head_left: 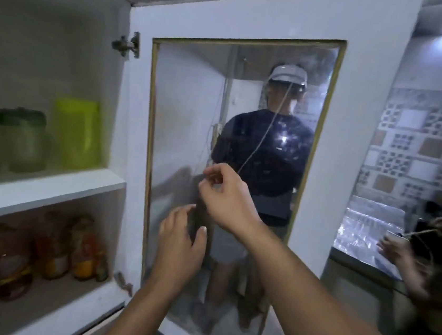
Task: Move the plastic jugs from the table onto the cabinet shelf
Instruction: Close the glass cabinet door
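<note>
A yellow-green plastic jug (pixel 78 131) stands on the upper cabinet shelf (pixel 46 188), at its right end. Two pale green jars with dark green lids (pixel 23 139) stand to its left. Both my hands are raised in front of the glass pane of the open cabinet door (pixel 359 100), away from the jugs. My left hand (pixel 181 242) has its fingers and thumb spread beside a dark shape on the glass. My right hand (pixel 225 195) is just above it, fingertips pinched together; I cannot tell whether they hold a thin cord. The table is out of view.
The lower shelf holds several food jars and packets (pixel 53 247). The door's glass (pixel 182 108) reflects a person in a dark shirt. Another person's hand (pixel 397 251) reaches in at the right, by a foil-covered counter (pixel 364 233) and a tiled wall (pixel 414 151).
</note>
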